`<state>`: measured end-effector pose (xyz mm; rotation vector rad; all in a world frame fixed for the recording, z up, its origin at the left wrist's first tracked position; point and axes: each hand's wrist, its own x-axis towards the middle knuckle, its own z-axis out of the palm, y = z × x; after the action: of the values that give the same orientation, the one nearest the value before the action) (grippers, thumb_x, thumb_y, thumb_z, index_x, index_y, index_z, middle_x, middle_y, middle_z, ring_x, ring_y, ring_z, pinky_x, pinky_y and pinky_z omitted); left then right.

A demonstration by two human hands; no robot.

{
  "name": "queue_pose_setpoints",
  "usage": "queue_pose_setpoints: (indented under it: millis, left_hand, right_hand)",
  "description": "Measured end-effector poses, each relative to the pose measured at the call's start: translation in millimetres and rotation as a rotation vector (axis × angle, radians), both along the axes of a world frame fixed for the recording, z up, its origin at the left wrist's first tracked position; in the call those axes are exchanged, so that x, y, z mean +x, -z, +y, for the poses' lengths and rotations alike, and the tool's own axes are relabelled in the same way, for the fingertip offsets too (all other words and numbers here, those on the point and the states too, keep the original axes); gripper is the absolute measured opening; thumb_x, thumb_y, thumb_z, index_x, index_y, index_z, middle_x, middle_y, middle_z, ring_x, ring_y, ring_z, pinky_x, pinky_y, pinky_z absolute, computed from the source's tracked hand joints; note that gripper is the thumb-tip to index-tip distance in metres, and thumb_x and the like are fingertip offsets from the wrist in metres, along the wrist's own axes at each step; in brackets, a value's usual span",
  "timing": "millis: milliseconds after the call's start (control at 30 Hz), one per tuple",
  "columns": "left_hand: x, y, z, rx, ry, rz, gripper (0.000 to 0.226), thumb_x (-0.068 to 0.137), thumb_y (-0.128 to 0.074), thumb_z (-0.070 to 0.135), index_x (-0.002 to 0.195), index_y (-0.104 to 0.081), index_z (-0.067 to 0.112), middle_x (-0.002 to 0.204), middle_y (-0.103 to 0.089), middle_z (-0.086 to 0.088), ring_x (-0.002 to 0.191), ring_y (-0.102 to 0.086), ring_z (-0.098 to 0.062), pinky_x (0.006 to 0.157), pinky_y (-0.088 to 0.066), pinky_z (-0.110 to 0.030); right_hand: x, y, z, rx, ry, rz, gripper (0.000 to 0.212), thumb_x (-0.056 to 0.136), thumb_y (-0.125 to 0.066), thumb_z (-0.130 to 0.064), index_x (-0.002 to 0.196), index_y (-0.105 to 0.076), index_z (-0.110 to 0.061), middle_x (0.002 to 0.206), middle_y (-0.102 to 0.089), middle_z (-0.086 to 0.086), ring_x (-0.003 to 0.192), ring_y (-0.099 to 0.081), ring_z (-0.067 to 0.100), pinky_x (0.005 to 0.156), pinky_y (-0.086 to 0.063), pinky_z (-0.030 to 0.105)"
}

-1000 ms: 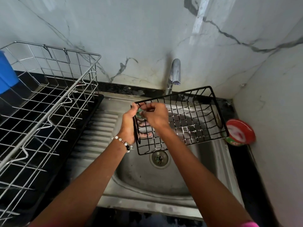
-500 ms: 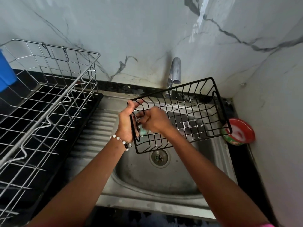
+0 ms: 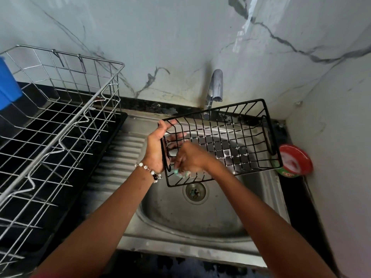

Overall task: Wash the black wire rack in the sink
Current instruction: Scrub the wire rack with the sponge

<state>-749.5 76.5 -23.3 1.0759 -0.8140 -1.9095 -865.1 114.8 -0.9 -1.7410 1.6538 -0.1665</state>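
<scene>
Black wire rack held tilted above steel sink, tap at 12 o'clock. Left hand fingers clamped on rack's left end; right hand fingers pinched on green scrubber against wires.

Black wire rack, tilted, held above steel sink

— What moved?
— The right hand with its green scrubber slid from the black wire rack's upper left corner down to its lower left edge.
— And the rack?
— Tipped slightly, far end higher.
</scene>
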Motion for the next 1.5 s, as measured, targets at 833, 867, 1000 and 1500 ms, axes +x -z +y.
queue_pose_setpoints:
  millis: [833, 867, 1000, 1500]
  left_hand:
    - [2.9, -8.1, -12.7, -0.395, -0.073, -0.028, 0.063, 0.075, -0.068, 0.068, 0.120, -0.069, 0.023, 0.106, -0.056, -0.024, 0.100, -0.054, -0.037, 0.106, -0.037, -0.058]
    - [1.2, -8.4, -11.7, -0.416, -0.078, -0.049, 0.066, 0.073, -0.070, 0.067, 0.119, -0.069, 0.021, 0.107, -0.057, -0.024, 0.098, -0.053, -0.038, 0.102, -0.040, -0.055]
    - [-1.7, -7.8, -10.4, -0.518, -0.087, -0.119, 0.064, 0.082, -0.057, 0.047, 0.126, -0.060, 0.001, 0.130, -0.058, -0.027, 0.107, -0.057, -0.055, 0.086, -0.055, -0.040]
    - [-11.6, -11.2, -10.4, -0.635, -0.146, -0.078, 0.034, 0.077, -0.062, 0.034, 0.108, -0.071, 0.022, 0.100, -0.054, -0.007, 0.091, -0.047, -0.027, 0.090, -0.043, -0.050]
  right_hand:
    - [3.4, -15.3, 13.7, 0.059, 0.028, -0.361, 0.018, 0.075, -0.067, 0.014, 0.091, -0.069, 0.004, 0.078, -0.067, 0.005, 0.069, -0.063, 0.014, 0.062, -0.053, 0.018]
    - [0.6, -14.8, 12.8, 0.039, -0.005, -0.317, 0.019, 0.075, -0.068, 0.013, 0.092, -0.069, 0.004, 0.081, -0.067, 0.004, 0.069, -0.062, 0.010, 0.062, -0.051, 0.014]
    - [-15.0, 0.7, 6.7, -0.008, -0.004, -0.068, 0.023, 0.077, -0.071, 0.003, 0.098, -0.067, -0.005, 0.101, -0.067, 0.004, 0.087, -0.063, 0.011, 0.070, -0.049, 0.012]
    - [0.8, 13.5, 23.1, -0.225, 0.068, -0.091, 0.028, 0.082, -0.068, -0.004, 0.110, -0.070, -0.007, 0.114, -0.068, 0.008, 0.099, -0.064, 0.016, 0.078, -0.046, 0.014]
